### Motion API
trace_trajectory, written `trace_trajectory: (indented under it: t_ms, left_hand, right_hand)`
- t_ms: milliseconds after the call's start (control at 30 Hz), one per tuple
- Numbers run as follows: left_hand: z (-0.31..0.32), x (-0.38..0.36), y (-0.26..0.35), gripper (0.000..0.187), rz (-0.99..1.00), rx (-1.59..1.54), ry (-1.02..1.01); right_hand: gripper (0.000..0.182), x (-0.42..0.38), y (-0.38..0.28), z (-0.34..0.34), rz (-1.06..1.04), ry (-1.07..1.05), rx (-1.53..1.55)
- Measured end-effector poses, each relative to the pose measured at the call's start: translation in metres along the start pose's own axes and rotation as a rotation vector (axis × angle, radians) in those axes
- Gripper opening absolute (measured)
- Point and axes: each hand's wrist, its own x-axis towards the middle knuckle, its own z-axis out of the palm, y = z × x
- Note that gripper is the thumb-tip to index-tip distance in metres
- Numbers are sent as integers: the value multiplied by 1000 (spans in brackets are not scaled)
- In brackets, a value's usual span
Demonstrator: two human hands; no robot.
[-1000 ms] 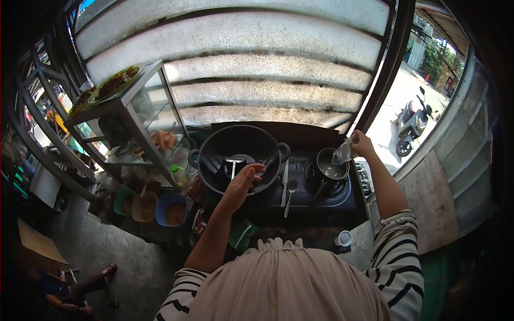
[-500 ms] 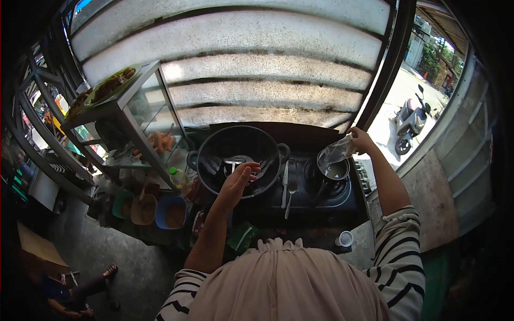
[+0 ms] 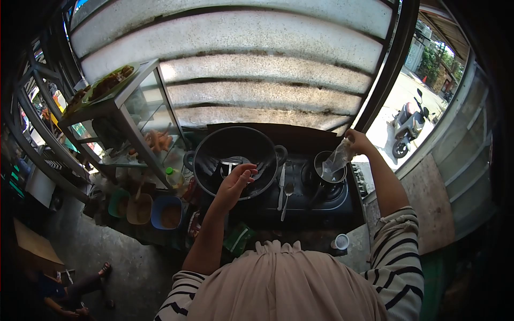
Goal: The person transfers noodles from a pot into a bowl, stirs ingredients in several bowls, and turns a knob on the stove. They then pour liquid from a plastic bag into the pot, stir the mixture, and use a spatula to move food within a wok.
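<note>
My right hand (image 3: 358,143) is closed around the top of a clear plastic bag (image 3: 336,160). The bag hangs down over a small dark pot (image 3: 320,158) on the right burner, its lower end at the pot's mouth. My left hand (image 3: 234,186) is held over the near side of a large dark wok (image 3: 214,143), fingers loosely curved and apart, with nothing visible in them. Something shiny and metallic (image 3: 235,160) shows inside the wok, partly behind that hand. Between wok and pot, a knife (image 3: 281,187) and a spoon (image 3: 287,198) lie on the black stove (image 3: 321,214).
Left of the wok stands a glass display case (image 3: 144,115) with a plate of food (image 3: 112,83) on top. Near it are a green-capped bottle (image 3: 174,178) and a blue tub (image 3: 167,211). A white cup (image 3: 340,242) stands near my right side. A person (image 3: 69,291) sits at lower left.
My right hand has tipped the bag from lying sideways to hanging down toward the pot. My left hand stays over the wok. The view has shifted slightly.
</note>
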Motion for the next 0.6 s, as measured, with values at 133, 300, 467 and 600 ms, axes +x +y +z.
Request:
trace_trajectory:
  t_ms: [133, 300, 467, 600]
  left_hand:
    - [0, 1, 1, 42, 7, 12, 9]
    - [2, -1, 3, 42, 10, -1, 27]
    - [1, -1, 3, 41, 34, -37, 36]
    - [1, -1, 1, 41, 47, -52, 36]
  right_hand:
    - [40, 4, 0, 1, -11, 86, -28]
    - [38, 10, 10, 7, -137, 199, -117]
    - [44, 0, 0, -3, 34, -35, 161]
    - [50, 1, 11, 4, -46, 10, 173]
